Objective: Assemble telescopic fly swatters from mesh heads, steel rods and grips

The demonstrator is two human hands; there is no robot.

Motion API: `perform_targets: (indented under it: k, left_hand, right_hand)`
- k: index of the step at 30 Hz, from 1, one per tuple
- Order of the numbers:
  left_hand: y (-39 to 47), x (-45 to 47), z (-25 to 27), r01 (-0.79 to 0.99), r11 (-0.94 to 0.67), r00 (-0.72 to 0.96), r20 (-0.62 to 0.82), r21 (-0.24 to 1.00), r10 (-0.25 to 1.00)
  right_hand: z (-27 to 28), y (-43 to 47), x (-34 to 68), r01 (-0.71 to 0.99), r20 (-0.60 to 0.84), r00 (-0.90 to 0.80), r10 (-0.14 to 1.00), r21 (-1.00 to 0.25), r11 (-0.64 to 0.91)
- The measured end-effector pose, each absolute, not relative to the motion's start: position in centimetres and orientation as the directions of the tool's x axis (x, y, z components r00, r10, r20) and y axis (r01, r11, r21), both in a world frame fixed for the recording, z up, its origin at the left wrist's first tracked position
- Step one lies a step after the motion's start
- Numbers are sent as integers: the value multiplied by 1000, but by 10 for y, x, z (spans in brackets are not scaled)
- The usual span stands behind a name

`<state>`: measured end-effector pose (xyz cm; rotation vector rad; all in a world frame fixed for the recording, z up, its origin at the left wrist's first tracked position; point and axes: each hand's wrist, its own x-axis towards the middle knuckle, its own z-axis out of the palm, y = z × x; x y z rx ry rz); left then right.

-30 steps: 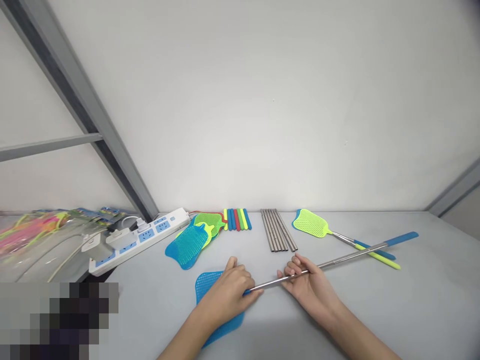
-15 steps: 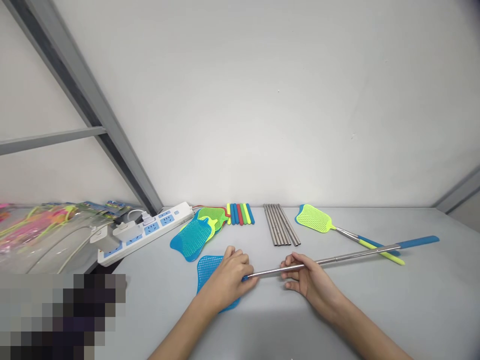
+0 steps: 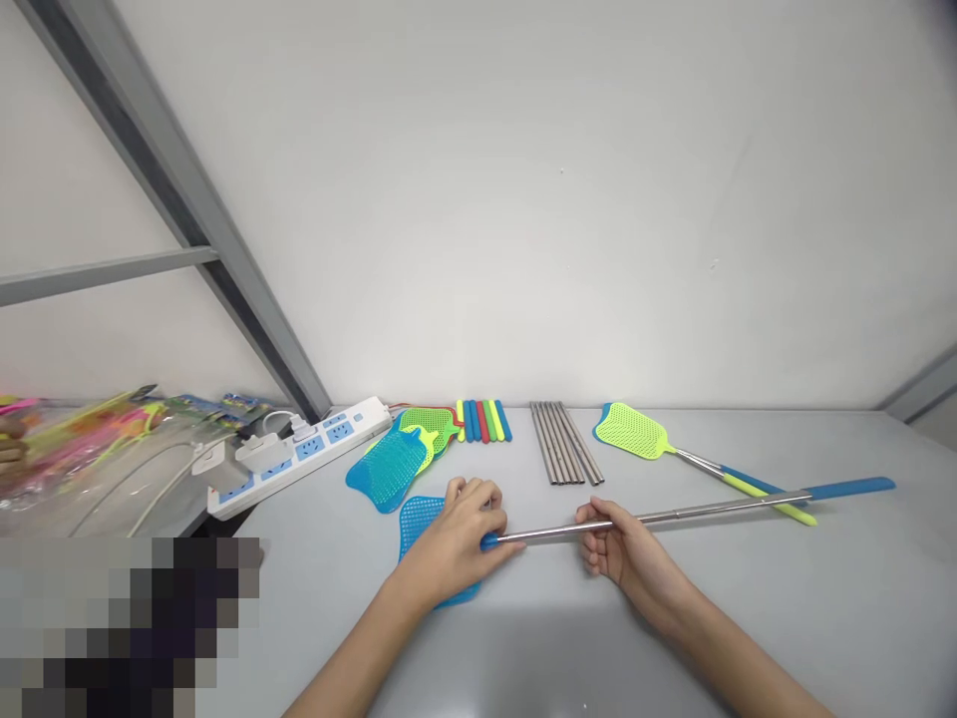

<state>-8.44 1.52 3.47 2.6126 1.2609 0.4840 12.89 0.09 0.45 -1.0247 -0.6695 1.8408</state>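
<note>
A blue fly swatter with a long telescopic metal rod [image 3: 710, 510] lies slantwise across in front of me, its blue grip pointing right. My left hand [image 3: 456, 543] covers part of its perforated blue head [image 3: 420, 521] and is closed around the neck, where the rod meets the plastic. Farther along, my right hand [image 3: 624, 553] has its fingers curled round the middle of the rod, palm facing left. The swatter's blue grip crosses above the handles of two other swatters, whose yellow head [image 3: 634, 431] lies over a blue one.
Loose swatter heads [image 3: 389, 469] overlap at the back left, beside a row of coloured grips [image 3: 484, 422]. Several metal rods [image 3: 566, 444] lie at the back middle. A power strip [image 3: 299, 459] with plugs stands left, near plastic-bagged items [image 3: 97, 449]. Another person's hand [image 3: 9, 449] shows at the left edge.
My right hand's fingers have curled in more closely around the rod. The swatter's grip has shifted slightly right. Another person's hand has come into view at the far left.
</note>
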Motion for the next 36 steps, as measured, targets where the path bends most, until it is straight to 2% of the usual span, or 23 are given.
perform_targets:
  k: [7, 13, 20, 23, 29, 36]
  left_hand:
    - [16, -90, 43, 745, -599, 534, 276, 294, 799]
    - [14, -91, 44, 790, -556, 516, 208, 259, 831]
    - [14, -96, 32, 850, -479, 464, 119, 219, 878]
    - [14, -93, 32, 861, -450, 426, 146, 238, 893]
    - [14, -90, 35, 833, -502, 466, 195, 232, 863]
    - [12, -87, 25, 852, -462, 427, 182, 246, 885]
  right_hand:
    - [8, 9, 140, -481, -385, -157, 910, -774, -411]
    - [8, 13, 144, -500, -383, -115, 917, -775, -386]
    - [5, 14, 146, -518, -394, 25, 919, -791, -325]
    - [6, 15, 149, -530, -397, 34, 917, -785, -321]
    - [11, 12, 145, -487, -368, 30, 929, -817, -308]
    - [8, 10, 138, -499, -324, -4, 946, -819, -282]
